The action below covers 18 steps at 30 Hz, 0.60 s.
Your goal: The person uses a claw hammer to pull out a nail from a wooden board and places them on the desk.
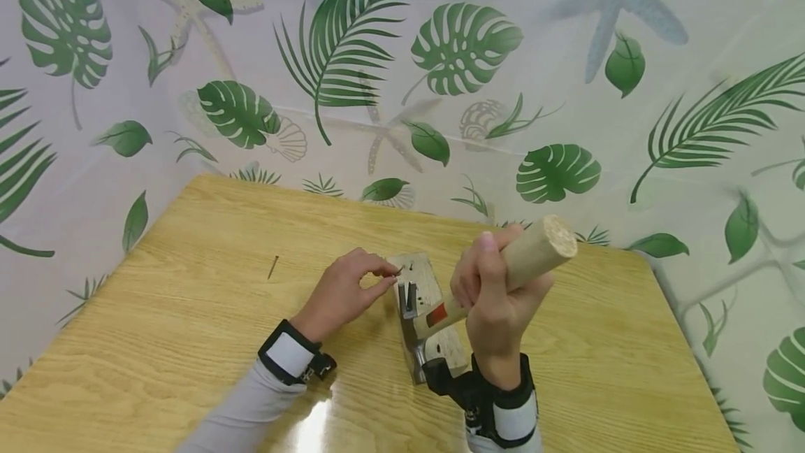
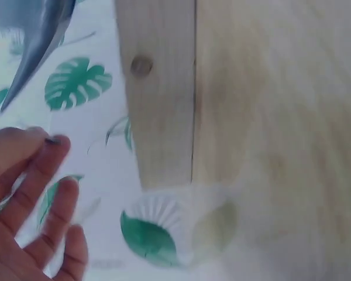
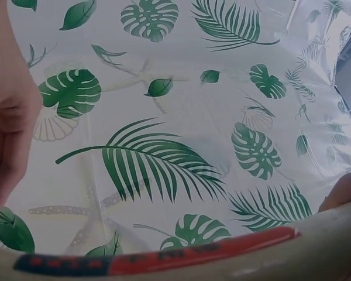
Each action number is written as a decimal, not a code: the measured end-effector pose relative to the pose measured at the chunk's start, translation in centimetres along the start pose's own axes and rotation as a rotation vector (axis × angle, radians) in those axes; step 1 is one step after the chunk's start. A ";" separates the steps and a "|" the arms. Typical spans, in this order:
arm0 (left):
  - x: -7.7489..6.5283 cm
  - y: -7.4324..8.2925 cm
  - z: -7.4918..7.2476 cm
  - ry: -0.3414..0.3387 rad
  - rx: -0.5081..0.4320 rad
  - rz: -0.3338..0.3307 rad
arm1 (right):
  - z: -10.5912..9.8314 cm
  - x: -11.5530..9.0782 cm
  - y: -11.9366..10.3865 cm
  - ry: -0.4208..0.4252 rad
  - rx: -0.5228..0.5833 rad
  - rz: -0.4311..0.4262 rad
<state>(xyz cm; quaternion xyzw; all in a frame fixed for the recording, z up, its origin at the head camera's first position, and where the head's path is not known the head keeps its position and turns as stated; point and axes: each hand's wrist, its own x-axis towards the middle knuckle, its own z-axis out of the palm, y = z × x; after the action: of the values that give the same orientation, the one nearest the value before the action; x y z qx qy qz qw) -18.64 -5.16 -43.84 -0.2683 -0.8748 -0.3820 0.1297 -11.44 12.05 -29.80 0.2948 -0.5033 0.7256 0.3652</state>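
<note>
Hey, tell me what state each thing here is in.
Left grip: pinching a small dark piece.
Small dark piece: pinched, too small to identify.
Right grip: holding the hammer.
Hammer: held, head over the wooden block.
Wooden block: lying flat, dark marks on top.
Loose nail: lying on the table, untouched.

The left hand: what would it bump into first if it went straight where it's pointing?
The left hand would probably meet the wooden block first, though depth is unclear and it might pass just above.
</note>
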 end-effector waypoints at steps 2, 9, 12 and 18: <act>0.1 -0.5 -0.9 0.008 0.031 -0.071 | 0.0 0.0 0.1 -0.007 -0.011 -0.003; -0.6 -4.3 -5.3 -0.034 0.144 -0.476 | -0.2 0.1 0.3 -0.009 -0.035 -0.018; -1.2 -5.5 -7.0 -0.051 0.230 -0.614 | -0.4 0.2 0.4 -0.007 -0.035 -0.017; -2.0 -6.6 -8.4 -0.087 0.320 -0.711 | -0.6 0.3 0.5 -0.008 -0.052 -0.001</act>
<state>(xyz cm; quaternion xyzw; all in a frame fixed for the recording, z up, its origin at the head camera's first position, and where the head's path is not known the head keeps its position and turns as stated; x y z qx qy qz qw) -20.57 -15.86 -42.98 0.0590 -0.9664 -0.2499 -0.0079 -12.06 12.52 -30.04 0.2884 -0.5233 0.7108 0.3710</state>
